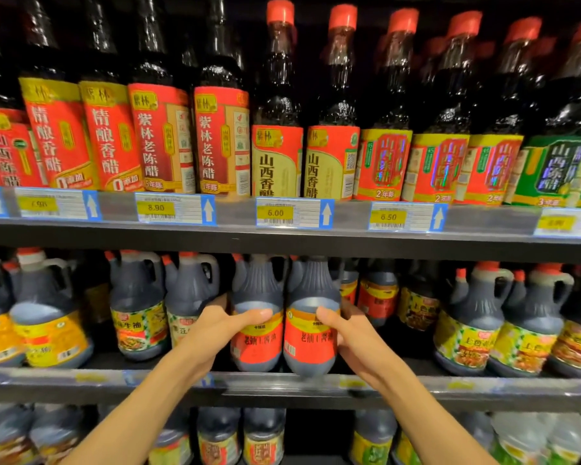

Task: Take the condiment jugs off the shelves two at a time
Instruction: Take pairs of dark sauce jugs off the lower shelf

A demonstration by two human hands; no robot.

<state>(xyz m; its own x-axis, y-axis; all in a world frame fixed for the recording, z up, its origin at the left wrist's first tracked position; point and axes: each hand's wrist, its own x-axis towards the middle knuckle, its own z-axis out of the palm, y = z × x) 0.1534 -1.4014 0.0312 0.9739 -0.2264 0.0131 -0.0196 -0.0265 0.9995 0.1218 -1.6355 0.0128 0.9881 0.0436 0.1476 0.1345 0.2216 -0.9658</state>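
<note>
Two dark jugs with red-orange labels stand side by side at the front of the middle shelf (416, 389). My left hand (217, 330) wraps the left jug (259, 344) from its left side, thumb across the label's top. My right hand (346, 333) grips the right jug (311, 347) from its right side, thumb on the front. The right jug's base sits at the shelf's front lip, slightly lower than the left one. Both jug tops reach up under the shelf above.
More handled jugs with yellow and green labels (138, 317) (473, 327) flank the pair closely. The upper shelf (235, 236) with price tags carries tall vinegar bottles (277, 129). A lower shelf holds further jugs (264, 437).
</note>
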